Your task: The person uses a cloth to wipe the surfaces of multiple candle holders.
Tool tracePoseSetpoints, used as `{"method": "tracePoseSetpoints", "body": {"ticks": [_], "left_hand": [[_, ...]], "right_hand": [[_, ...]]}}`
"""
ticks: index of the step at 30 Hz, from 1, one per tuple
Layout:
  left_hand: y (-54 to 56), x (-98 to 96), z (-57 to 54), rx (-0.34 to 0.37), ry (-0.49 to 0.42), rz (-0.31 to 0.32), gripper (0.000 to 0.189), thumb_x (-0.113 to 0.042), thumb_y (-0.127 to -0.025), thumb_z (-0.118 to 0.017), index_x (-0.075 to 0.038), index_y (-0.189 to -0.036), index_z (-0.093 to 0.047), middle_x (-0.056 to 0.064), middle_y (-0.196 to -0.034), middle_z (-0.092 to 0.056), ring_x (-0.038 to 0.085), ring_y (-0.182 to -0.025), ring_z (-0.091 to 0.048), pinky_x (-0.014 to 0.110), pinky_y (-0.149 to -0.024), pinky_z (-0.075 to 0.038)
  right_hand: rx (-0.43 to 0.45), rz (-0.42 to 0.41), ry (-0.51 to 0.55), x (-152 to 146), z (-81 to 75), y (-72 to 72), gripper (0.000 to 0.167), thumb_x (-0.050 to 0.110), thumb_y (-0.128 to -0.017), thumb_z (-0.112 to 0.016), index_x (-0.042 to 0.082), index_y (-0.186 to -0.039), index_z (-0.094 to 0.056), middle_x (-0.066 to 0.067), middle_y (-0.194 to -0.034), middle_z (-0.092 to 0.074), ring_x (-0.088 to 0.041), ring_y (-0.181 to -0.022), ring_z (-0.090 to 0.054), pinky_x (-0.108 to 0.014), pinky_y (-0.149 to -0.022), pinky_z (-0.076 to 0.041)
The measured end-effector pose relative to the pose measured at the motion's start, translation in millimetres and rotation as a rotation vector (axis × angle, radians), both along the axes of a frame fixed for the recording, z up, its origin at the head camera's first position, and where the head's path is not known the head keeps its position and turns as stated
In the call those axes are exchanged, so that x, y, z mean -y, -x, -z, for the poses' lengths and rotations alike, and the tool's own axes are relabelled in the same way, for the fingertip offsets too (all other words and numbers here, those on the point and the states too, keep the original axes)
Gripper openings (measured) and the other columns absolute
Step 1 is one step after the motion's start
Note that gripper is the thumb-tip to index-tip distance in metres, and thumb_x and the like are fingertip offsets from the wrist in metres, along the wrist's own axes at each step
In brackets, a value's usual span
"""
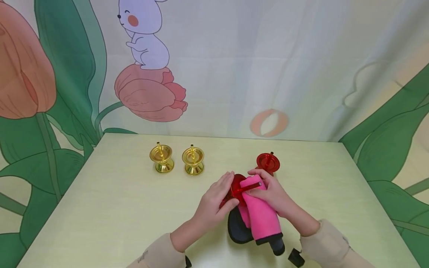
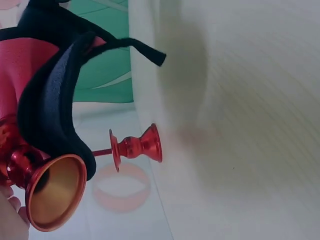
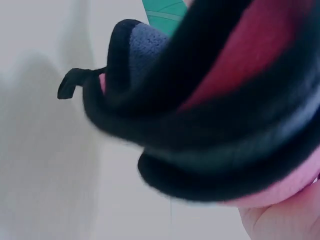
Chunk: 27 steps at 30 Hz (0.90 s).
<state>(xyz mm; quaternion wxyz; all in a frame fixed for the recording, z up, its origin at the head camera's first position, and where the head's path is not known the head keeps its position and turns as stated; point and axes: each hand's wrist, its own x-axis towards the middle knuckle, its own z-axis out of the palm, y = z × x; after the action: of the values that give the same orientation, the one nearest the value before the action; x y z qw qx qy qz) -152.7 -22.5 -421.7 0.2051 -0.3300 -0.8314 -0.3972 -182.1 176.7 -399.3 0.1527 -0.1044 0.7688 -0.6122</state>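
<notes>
While pink cloth hides fingers, a red stand tips between two hands

Because the pink cloth (image 1: 264,217) bunches in front of it, the right hand (image 1: 273,195) shows only in part: its thumb and forefinger pinch the cloth near the upper end, and the remaining fingers are out of sight. The left hand (image 1: 212,204) is closed partway around the tilted red stand (image 1: 237,188), its fingers laid along the far side and its thumb on the near side. The stand is off the table (image 1: 117,208), its dish against the cloth and its spike crossing the pink face. Much of its lower part is covered in the head view, but the left wrist view shows the hollow, gold-toned underside of its foot.

The cloth has black trim and a dark flap (image 1: 239,227); what sort of article it is cannot be made out. In the right wrist view its folds fill much of the frame, blurred, with only a bit of the hand at the lower right.

Behind the right hand, a second red stand (image 1: 268,162) stands upright, its foot concealed in the head view but visible from the left wrist. Two gold stands (image 1: 193,158) stand side by side farther left. A black object (image 1: 296,258) by the right sleeve (image 1: 325,243) is hard to identify.
</notes>
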Motion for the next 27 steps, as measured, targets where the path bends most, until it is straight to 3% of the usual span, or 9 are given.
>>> {"method": "tracePoseSetpoints", "body": {"ticks": [5, 7, 11, 15, 18, 20, 22, 25, 27], "left_hand": [[-2.0, -3.9, -3.9, 0.021, 0.003, -0.019, 0.080, -0.045, -0.074, -0.063, -0.002, -0.135, -0.033, 0.013, -0.135, -0.043, 0.023, -0.126, -0.038, 0.038, -0.097, -0.039], [-2.0, -3.4, -5.3, 0.083, -0.032, -0.014, 0.080, -0.037, -0.070, -0.071, -0.005, -0.134, -0.036, 0.010, -0.132, -0.046, 0.021, -0.118, -0.047, 0.033, -0.091, -0.045], [0.2, 1.4, -7.7, 0.383, -0.142, 0.111, 0.080, -0.027, -0.070, -0.073, -0.013, -0.136, -0.030, 0.004, -0.132, -0.047, 0.018, -0.102, -0.058, 0.023, -0.078, -0.050], [6.1, 8.7, -13.1, 0.724, -0.203, 0.274, 0.076, -0.022, -0.077, -0.068, -0.018, -0.137, -0.023, 0.003, -0.134, -0.045, 0.018, -0.111, -0.054, 0.022, -0.078, -0.050], [8.5, 11.4, -18.8, 0.816, -0.181, 0.307, 0.073, -0.023, -0.078, -0.066, -0.018, -0.138, -0.023, 0.003, -0.135, -0.044, 0.016, -0.124, -0.041, 0.024, -0.081, -0.049], [8.2, 10.5, -17.3, 0.799, -0.196, 0.277, 0.072, -0.025, -0.078, -0.066, -0.019, -0.137, -0.026, 0.002, -0.135, -0.043, 0.016, -0.125, -0.040, 0.024, -0.081, -0.049], [5.5, 8.1, -13.9, 0.692, -0.244, 0.218, 0.068, -0.026, -0.077, -0.067, -0.020, -0.135, -0.032, 0.001, -0.134, -0.045, 0.017, -0.124, -0.041, 0.022, -0.079, -0.050], [2.9, 2.9, -3.2, 0.379, -0.272, 0.102, 0.056, -0.025, -0.078, -0.066, -0.014, -0.129, -0.046, 0.005, -0.128, -0.051, 0.019, -0.114, -0.051, 0.023, -0.079, -0.050], [1.9, -0.2, 1.2, 0.147, -0.215, 0.012, 0.047, -0.026, -0.082, -0.059, -0.007, -0.124, -0.051, 0.009, -0.124, -0.054, 0.022, -0.112, -0.053, 0.028, -0.084, -0.049]], "right_hand": [[-0.005, -0.002, -0.027, 1.6, -1.8, -3.0, 0.049, 0.013, -0.080, -0.060, 0.005, -0.123, -0.039, -0.021, -0.114, -0.051, -0.019, -0.084, -0.057, -0.032, -0.068, -0.050], [-0.010, -0.014, -0.025, 1.4, -1.9, -3.2, 0.049, 0.012, -0.080, -0.060, 0.005, -0.123, -0.039, -0.021, -0.113, -0.052, -0.019, -0.084, -0.058, -0.033, -0.068, -0.050], [0.006, -0.044, -0.008, -1.2, -1.7, -3.5, 0.051, 0.011, -0.079, -0.062, 0.007, -0.124, -0.037, -0.019, -0.111, -0.054, -0.019, -0.086, -0.058, -0.034, -0.070, -0.051], [0.006, -0.103, -0.006, -3.4, -1.4, -4.3, 0.056, 0.011, -0.077, -0.064, 0.007, -0.126, -0.036, -0.019, -0.115, -0.054, -0.017, -0.091, -0.058, -0.034, -0.073, -0.050], [-0.003, -0.134, -0.001, -3.8, -1.6, -5.2, 0.056, 0.011, -0.078, -0.063, 0.007, -0.126, -0.035, -0.021, -0.117, -0.052, -0.017, -0.094, -0.058, -0.034, -0.074, -0.050], [-0.014, -0.128, 0.001, -3.3, -0.9, -5.1, 0.055, 0.011, -0.079, -0.063, 0.006, -0.126, -0.035, -0.022, -0.116, -0.052, -0.018, -0.093, -0.058, -0.034, -0.073, -0.051], [-0.012, -0.097, 0.001, -2.7, -0.8, -4.9, 0.054, 0.010, -0.079, -0.063, 0.006, -0.125, -0.036, -0.021, -0.115, -0.051, -0.019, -0.092, -0.057, -0.034, -0.072, -0.051], [-0.025, -0.031, -0.008, -1.1, -0.4, -3.6, 0.050, 0.011, -0.079, -0.062, 0.005, -0.123, -0.038, -0.020, -0.114, -0.050, -0.020, -0.091, -0.056, -0.033, -0.071, -0.051], [-0.025, 0.019, -0.019, 0.0, -1.1, -3.2, 0.049, 0.011, -0.079, -0.061, 0.006, -0.122, -0.040, -0.019, -0.114, -0.051, -0.020, -0.090, -0.056, -0.032, -0.071, -0.050]]}}
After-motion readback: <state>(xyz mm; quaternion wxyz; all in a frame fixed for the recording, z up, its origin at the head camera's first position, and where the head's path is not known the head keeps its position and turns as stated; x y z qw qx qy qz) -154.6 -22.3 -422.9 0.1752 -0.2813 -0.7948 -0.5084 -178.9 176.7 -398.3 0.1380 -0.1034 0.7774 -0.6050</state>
